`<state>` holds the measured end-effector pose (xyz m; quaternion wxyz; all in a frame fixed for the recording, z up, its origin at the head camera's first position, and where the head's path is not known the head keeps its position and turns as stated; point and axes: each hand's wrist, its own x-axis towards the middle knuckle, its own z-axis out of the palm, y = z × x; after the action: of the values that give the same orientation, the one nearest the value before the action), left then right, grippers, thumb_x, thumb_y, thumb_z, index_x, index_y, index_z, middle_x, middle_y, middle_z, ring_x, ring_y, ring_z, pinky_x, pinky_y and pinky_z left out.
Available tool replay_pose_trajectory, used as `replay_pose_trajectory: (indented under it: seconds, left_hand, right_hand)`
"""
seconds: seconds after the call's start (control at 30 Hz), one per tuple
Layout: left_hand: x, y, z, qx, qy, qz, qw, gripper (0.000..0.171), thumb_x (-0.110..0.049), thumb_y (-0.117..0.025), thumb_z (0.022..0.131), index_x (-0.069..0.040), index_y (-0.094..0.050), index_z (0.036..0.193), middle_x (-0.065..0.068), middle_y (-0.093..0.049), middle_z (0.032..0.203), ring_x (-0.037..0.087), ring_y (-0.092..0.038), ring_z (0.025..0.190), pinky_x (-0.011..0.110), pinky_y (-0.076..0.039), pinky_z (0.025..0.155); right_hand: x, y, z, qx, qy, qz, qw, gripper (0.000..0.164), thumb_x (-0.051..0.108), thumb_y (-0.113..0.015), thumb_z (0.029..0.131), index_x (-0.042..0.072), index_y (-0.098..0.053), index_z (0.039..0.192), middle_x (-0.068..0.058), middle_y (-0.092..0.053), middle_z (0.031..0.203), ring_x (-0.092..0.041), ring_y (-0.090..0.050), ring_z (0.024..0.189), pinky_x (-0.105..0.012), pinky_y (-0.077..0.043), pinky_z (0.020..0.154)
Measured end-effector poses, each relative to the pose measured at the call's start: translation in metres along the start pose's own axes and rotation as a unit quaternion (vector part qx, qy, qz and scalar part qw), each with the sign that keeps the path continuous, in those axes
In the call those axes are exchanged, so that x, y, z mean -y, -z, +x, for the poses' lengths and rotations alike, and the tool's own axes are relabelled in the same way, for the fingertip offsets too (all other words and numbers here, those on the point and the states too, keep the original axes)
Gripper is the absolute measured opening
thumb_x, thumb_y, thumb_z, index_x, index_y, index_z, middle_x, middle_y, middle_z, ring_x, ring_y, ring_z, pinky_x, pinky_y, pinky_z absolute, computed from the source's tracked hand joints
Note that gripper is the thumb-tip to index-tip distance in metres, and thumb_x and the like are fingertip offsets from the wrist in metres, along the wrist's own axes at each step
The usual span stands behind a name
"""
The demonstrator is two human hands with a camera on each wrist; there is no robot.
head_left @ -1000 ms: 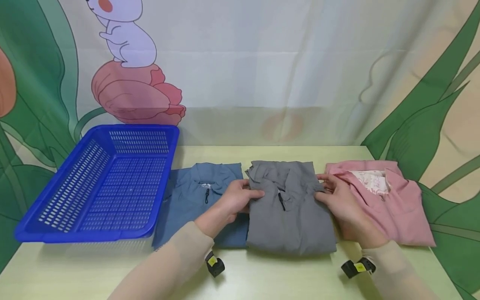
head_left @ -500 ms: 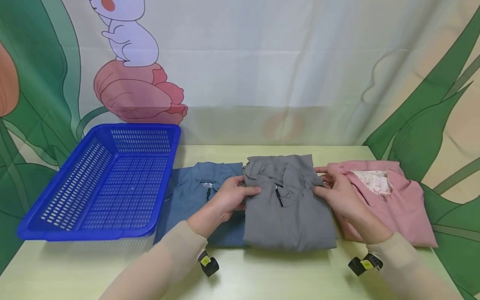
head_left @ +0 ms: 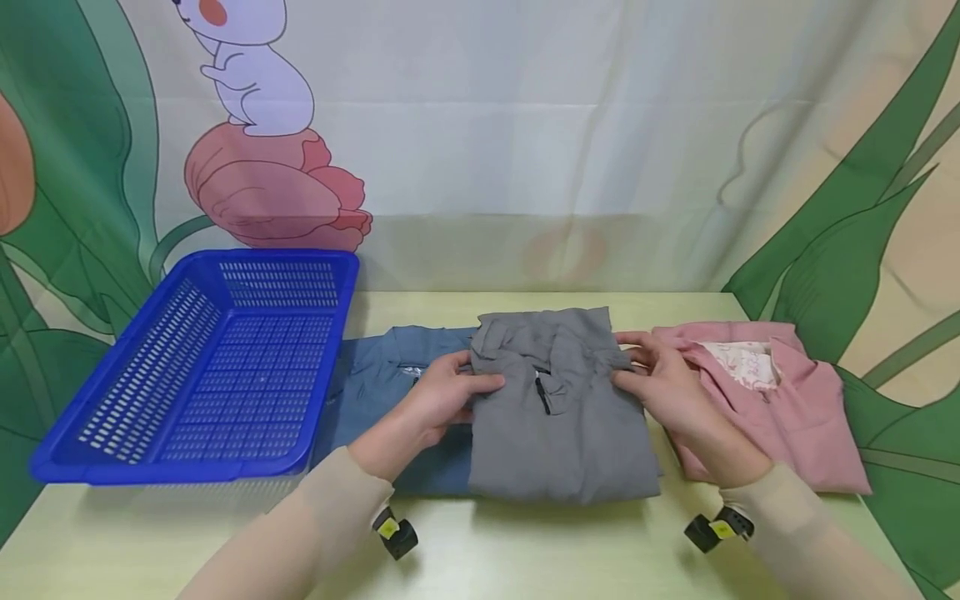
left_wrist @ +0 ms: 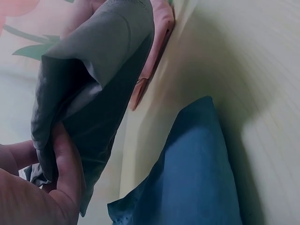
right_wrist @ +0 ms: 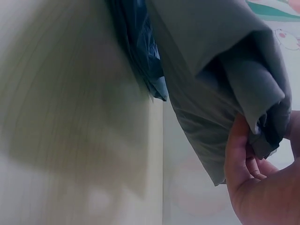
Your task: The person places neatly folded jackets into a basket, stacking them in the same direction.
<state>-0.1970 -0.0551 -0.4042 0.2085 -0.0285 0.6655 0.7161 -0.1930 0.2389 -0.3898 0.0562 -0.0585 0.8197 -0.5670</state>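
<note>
Head view puts the folded grey garment (head_left: 562, 442) above the counter (head_left: 502, 554), overlapping part of the blue garment (head_left: 375, 392) in sight; both wrist views show a gap beneath it. The left hand (head_left: 442, 392) pinches its left edge near the collar, and the right hand (head_left: 663, 387) pinches the opposite edge, with thumbs on top and other fingers (left_wrist: 68, 164) tucked under or between the layers.

As I judge it, the likeliest trouble is the fold coming undone: only the collar end is gripped, the side layers gape in both wrist views, and nothing supports the lower end. If one pinch catches fewer layers than the other, that side could slip and leave the bundle skewed. A sagging hem might drag across the blue garment and rumple it. The right wrist passes close by the pink garment (head_left: 813, 425), so a careless sweep could push that fold askew.

Counted outward: one grey garment, two hands, one blue garment, one pink garment, making three folded garments altogether; one blue basket (head_left: 346, 283) at the left; two black wrist devices (head_left: 397, 537), one by each sleeve; one counter; and one printed curtain (head_left: 480, 167) behind.
</note>
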Motion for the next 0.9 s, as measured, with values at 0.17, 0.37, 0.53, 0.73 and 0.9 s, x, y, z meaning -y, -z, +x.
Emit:
replay_pose_trajectory:
  seconds: [0.17, 0.37, 0.53, 0.73, 0.9]
  left_hand:
    - [-0.002, 0.006, -0.004, -0.006, -0.005, -0.005, 1.0, 0.052, -0.007, -0.071, 0.096, -0.003, -0.053, 0.145, 0.017, -0.068, 0.126, 0.029, -0.071, 0.102, 0.046, -0.059, 0.086]
    - [-0.006, 0.013, -0.01, -0.012, -0.017, -0.001, 0.9998, 0.051, -0.007, -0.071, 0.096, -0.001, -0.054, 0.144, 0.018, -0.067, 0.126, 0.026, -0.071, 0.099, 0.045, -0.059, 0.085]
    - [-0.008, 0.019, -0.015, -0.021, -0.015, 0.001, 0.9997, 0.051, -0.007, -0.071, 0.096, -0.001, -0.053, 0.144, 0.018, -0.067, 0.126, 0.026, -0.071, 0.1, 0.046, -0.059, 0.086]
    - [-0.009, 0.028, -0.019, -0.02, -0.015, 0.005, 0.9997, 0.051, -0.008, -0.071, 0.097, 0.0, -0.053, 0.144, 0.018, -0.068, 0.126, 0.025, -0.07, 0.1, 0.046, -0.058, 0.087]
    - [-0.012, 0.035, -0.024, -0.018, -0.023, 0.02, 0.9994, 0.05, -0.01, -0.07, 0.098, 0.0, -0.053, 0.144, 0.019, -0.068, 0.126, 0.025, -0.07, 0.1, 0.046, -0.058, 0.088]
  right_hand:
    - [0.004, -0.006, 0.001, -0.002, 0.002, 0.007, 1.0, 0.057, -0.003, -0.065, 0.093, -0.001, -0.047, 0.146, -0.02, -0.063, 0.118, -0.015, -0.062, 0.091, -0.022, -0.052, 0.078]
    - [0.01, -0.013, 0.004, -0.003, 0.007, 0.004, 1.0, 0.054, -0.003, -0.064, 0.093, 0.001, -0.049, 0.145, -0.018, -0.062, 0.116, -0.018, -0.062, 0.091, -0.023, -0.052, 0.077]
    - [0.016, -0.019, 0.005, 0.003, 0.019, 0.014, 1.0, 0.053, -0.003, -0.064, 0.093, 0.0, -0.049, 0.144, -0.019, -0.061, 0.116, -0.02, -0.062, 0.092, -0.023, -0.053, 0.078]
    - [0.019, -0.025, 0.006, 0.003, 0.028, 0.034, 0.999, 0.052, -0.005, -0.064, 0.092, -0.002, -0.05, 0.143, -0.021, -0.062, 0.116, -0.019, -0.064, 0.092, -0.024, -0.054, 0.079]
    - [0.021, -0.031, 0.007, -0.001, 0.033, 0.027, 0.999, 0.052, -0.005, -0.065, 0.091, -0.001, -0.052, 0.142, -0.021, -0.063, 0.115, -0.019, -0.065, 0.091, -0.024, -0.054, 0.078]
